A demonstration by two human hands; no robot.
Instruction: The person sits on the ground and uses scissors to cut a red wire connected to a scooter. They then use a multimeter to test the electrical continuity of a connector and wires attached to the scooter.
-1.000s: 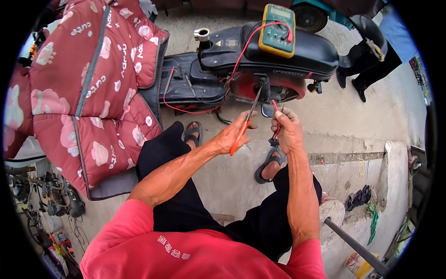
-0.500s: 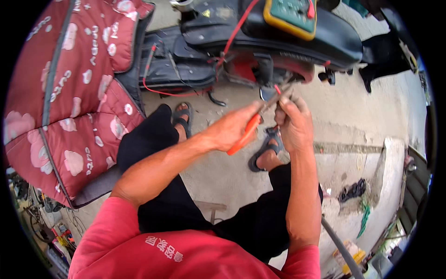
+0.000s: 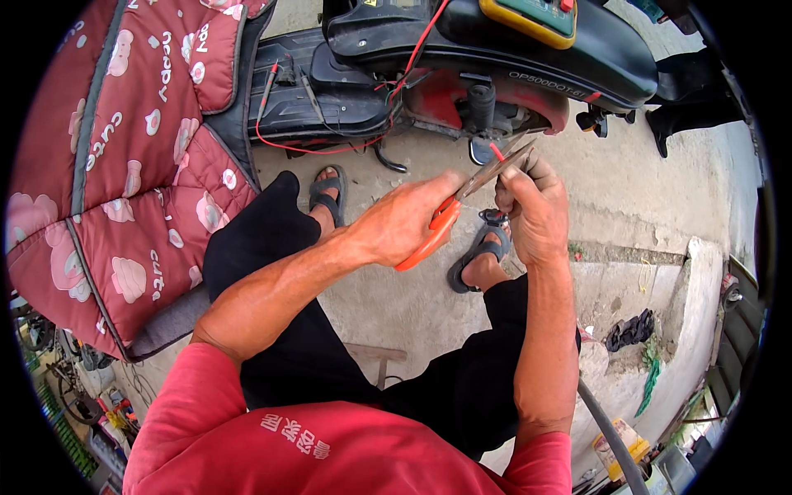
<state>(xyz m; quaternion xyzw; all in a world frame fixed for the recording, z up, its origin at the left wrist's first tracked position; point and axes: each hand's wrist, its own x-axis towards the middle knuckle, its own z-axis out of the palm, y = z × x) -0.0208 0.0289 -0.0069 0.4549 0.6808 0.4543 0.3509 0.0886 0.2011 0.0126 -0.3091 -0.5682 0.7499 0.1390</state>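
My left hand [image 3: 404, 216] is closed round the orange handles of a pair of scissors [image 3: 488, 175], whose metal blades point away and to the right. At the blades, a short, thin red piece like a wire or tube [image 3: 497, 152] sticks up. My right hand [image 3: 535, 206] is closed in a pinch beside the blades, its fingertips at the lower end of that red piece. The fingers partly hide the grip, and whether the blades touch the piece I cannot tell. Both hands are held in front of a black and red electric scooter [image 3: 528, 78].
A yellow-rimmed multimeter [image 3: 536, 21] rests on the scooter; its red probe [image 3: 268, 91] and black probe [image 3: 312, 97] lie on the footboard. A quilted maroon cover [image 3: 132, 181] fills the left side. Another person's dark-clothed leg [image 3: 689, 95] shows at the far right, near a concrete ledge [image 3: 701, 289].
The view has shifted slightly and sharpened. My right hand sits a little lower and further right in the picture, and both hands keep their hold at the scissors and the red piece.
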